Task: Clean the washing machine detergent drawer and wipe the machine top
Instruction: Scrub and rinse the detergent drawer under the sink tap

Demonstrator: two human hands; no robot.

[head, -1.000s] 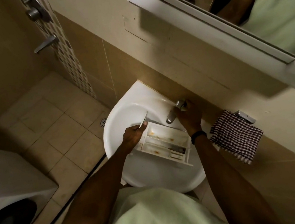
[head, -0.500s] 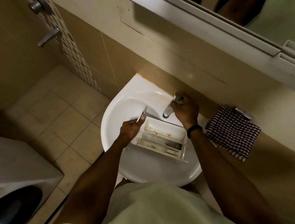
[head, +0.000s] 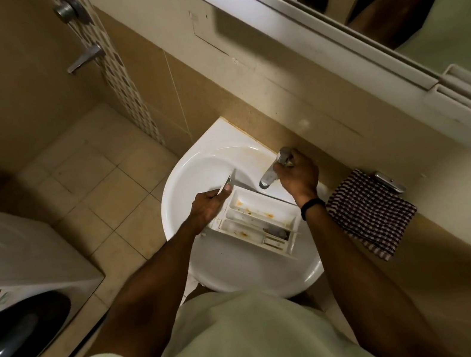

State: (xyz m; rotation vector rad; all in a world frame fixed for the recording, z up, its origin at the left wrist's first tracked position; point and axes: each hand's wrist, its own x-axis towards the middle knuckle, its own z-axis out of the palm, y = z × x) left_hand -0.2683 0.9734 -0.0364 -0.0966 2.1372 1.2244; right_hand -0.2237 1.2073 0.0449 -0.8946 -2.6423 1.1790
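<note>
He is at the rinsing stage. The detergent drawer [head: 254,222] is out of the washing machine [head: 4,250] and lies in the white sink [head: 195,169], open side up, with orange-brown residue showing in its compartments. His left hand [head: 206,210] has its grip clamped on the drawer's front-panel end. The right hand [head: 298,175] is curled round the handle of the tap [head: 268,177]. From where I stand I see no stream at the spout, though the light is dim, so I can't say for certain whether water is running.

The drawer's long axis runs on a slant across the basin. The front panel is at the far left, by his left hand, and the rear end with the small compartments points to the near right, towards his right forearm. The spout hangs just over the drawer's far long edge.

Next, I'd say, he needs water flowing and the stained channels brought under it. A checked cloth [head: 373,217] lies just right of the sink, likely for the machine top.
</note>
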